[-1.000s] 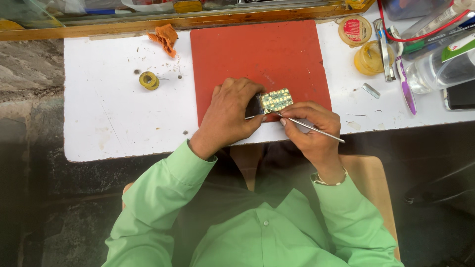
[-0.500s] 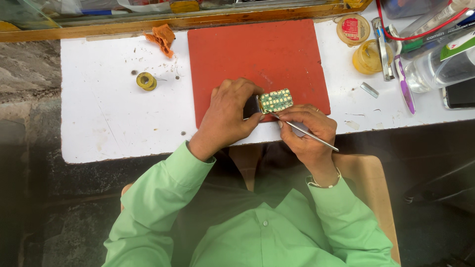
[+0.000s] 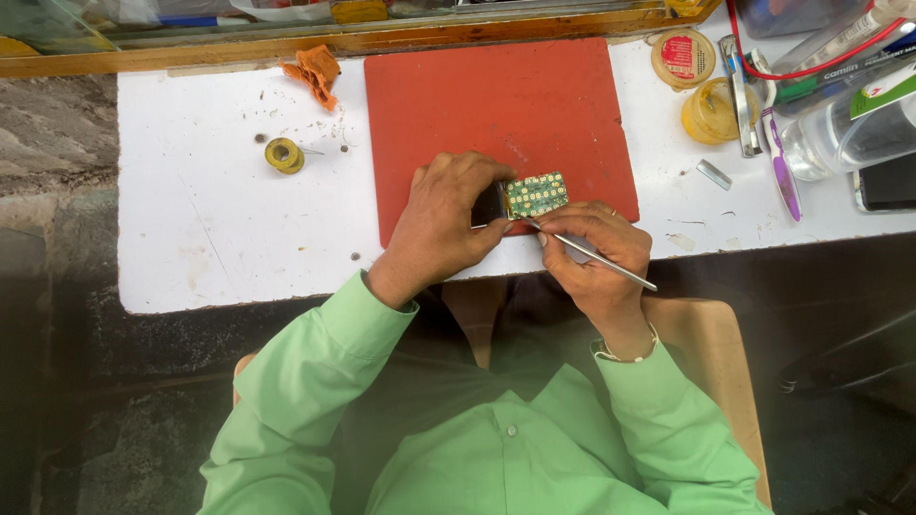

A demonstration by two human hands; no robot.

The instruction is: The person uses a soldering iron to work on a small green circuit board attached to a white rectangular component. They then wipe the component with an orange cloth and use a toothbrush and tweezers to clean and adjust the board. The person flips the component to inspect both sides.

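At the near edge of the red mat (image 3: 496,105), I'm pinching a thin metal tool (image 3: 592,256) in my right hand (image 3: 596,250), its tip pointing toward ten o'clock at the green circuit board (image 3: 535,195). My left hand (image 3: 444,224) is clamping the board's nine o'clock end, long axis running three-to-nine.

The circuit board (image 3: 535,195) presents a green, lacquered-looking face dotted with shiny gold-coloured metal pads, and the thin tool (image 3: 593,256) laid against it is bright, smooth metal. The red mat (image 3: 496,105) looks matt and rubbery, lightly scuffed, on a white tabletop (image 3: 210,219) that is smooth but stained and speckled with debris. The ledge (image 3: 286,46) behind is varnished wood, the orange rag (image 3: 313,72) is crumpled cloth, the bottle (image 3: 849,129) is clear glossy plastic, and the shirt sleeves (image 3: 305,381) are soft matt green cloth.
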